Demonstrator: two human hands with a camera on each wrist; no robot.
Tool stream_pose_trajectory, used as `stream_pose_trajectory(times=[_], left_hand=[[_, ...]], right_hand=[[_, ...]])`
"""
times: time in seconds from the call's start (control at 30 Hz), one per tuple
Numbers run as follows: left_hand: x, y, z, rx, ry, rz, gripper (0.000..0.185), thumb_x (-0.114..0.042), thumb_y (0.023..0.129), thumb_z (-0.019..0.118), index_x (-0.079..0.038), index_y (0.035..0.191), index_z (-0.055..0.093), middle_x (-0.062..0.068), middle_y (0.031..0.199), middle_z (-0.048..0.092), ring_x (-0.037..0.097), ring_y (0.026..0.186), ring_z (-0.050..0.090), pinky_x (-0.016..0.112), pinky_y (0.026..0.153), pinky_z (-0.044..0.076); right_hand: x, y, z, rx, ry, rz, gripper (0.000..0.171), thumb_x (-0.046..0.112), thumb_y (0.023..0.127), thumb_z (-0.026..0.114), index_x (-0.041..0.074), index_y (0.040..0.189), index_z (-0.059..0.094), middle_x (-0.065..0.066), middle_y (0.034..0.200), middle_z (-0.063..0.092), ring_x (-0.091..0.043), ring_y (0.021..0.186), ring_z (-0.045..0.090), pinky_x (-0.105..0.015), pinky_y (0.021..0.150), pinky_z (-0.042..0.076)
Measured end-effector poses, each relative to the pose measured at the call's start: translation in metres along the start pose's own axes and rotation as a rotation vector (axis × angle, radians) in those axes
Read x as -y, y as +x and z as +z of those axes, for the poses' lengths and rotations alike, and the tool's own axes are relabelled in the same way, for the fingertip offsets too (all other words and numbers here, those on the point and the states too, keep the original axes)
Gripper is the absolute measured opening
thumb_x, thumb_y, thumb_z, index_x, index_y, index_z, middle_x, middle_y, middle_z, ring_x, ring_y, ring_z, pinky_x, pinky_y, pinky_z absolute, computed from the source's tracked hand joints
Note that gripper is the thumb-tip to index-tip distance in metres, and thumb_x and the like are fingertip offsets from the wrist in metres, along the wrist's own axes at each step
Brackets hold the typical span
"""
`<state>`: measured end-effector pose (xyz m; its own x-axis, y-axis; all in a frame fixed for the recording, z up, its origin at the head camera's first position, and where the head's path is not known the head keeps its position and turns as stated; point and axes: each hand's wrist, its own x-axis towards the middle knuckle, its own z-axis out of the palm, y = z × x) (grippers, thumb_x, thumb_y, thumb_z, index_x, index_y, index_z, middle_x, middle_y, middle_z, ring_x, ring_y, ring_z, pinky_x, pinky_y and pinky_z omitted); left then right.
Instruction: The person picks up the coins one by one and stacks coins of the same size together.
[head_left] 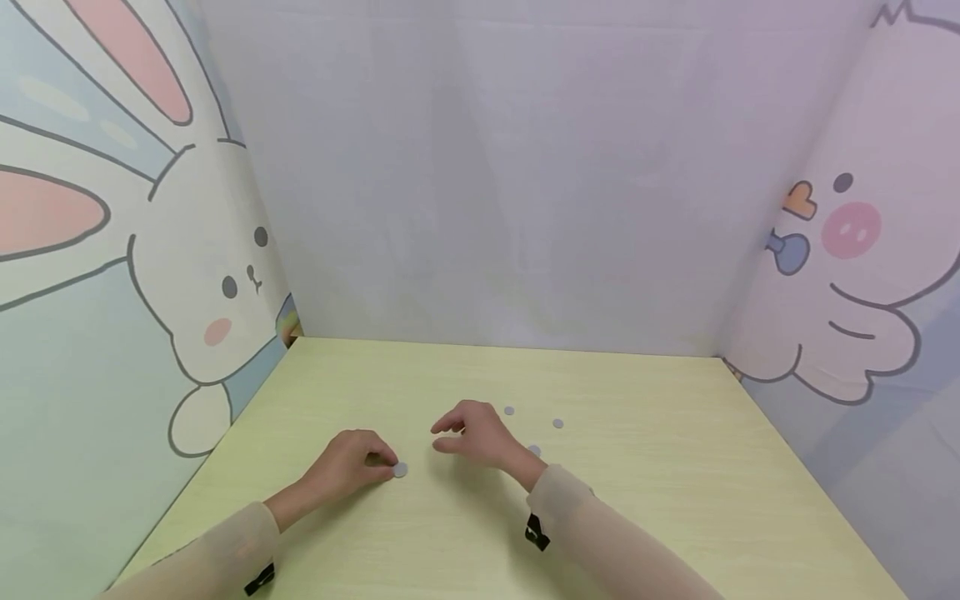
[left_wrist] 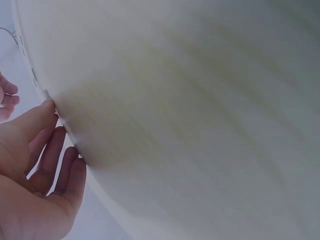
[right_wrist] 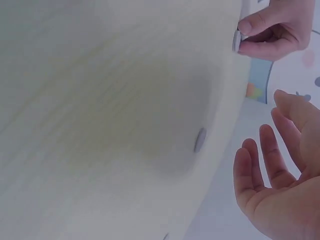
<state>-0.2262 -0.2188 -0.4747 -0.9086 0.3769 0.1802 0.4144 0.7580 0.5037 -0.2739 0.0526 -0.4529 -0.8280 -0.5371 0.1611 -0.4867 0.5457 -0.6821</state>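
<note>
Head camera looks down from above at the table (head_left: 637, 467); wrist cameras sit close behind the fingers (left_wrist: 47, 160), sharing its tabletop.

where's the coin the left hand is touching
In the head view the coin lies on the table, at the left hand's fingertips, left of the right hand.

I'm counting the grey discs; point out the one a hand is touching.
The grey disc at the left hand's fingertips; the other three lie loose around the right hand.
</note>
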Motion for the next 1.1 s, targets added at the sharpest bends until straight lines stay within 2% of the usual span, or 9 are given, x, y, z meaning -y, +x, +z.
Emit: stream_pose_trajectory(times=[0.2,0.47,0.77,1.1], left_hand=[[-0.001,-0.001,0.000,-0.008,0.009,0.012,0.009,-0.021,0.087,0.090,-0.023,0.093,0.084,-0.015,0.092,0.075,0.009,0.090,0.068,0.032,0.084,0.055],[-0.002,-0.002,0.002,-0.017,-0.002,0.016,0.009,-0.022,0.087,0.090,-0.023,0.093,0.084,-0.015,0.092,0.075,0.010,0.090,0.069,0.032,0.085,0.055],[-0.001,-0.003,0.002,-0.007,-0.009,0.017,0.009,-0.023,0.087,0.090,-0.024,0.093,0.084,-0.016,0.092,0.074,0.009,0.089,0.068,0.031,0.083,0.055],[0.001,-0.002,0.001,-0.009,-0.013,0.013,0.009,-0.023,0.087,0.090,-0.025,0.092,0.084,-0.018,0.092,0.074,0.007,0.090,0.067,0.030,0.084,0.054]], right_hand=[[-0.017,-0.008,-0.021,-0.025,0.023,-0.003,0.027,0.024,0.094,0.084,0.012,0.118,0.082,-0.002,0.114,0.075,-0.016,0.100,0.067,-0.032,0.088,0.056],[-0.033,-0.016,-0.036,-0.012,0.022,0.037,0.034,0.027,0.093,0.084,0.014,0.124,0.080,0.000,0.120,0.072,-0.021,0.106,0.068,-0.038,0.090,0.057],[-0.043,-0.020,-0.035,0.018,0.032,0.058,0.035,0.024,0.091,0.084,0.012,0.124,0.080,-0.009,0.122,0.072,-0.028,0.111,0.065,-0.041,0.091,0.054],[-0.048,-0.020,-0.025,0.032,-0.016,0.095,0.032,0.023,0.088,0.088,0.012,0.118,0.082,-0.002,0.112,0.074,-0.023,0.106,0.061,-0.041,0.091,0.051]])
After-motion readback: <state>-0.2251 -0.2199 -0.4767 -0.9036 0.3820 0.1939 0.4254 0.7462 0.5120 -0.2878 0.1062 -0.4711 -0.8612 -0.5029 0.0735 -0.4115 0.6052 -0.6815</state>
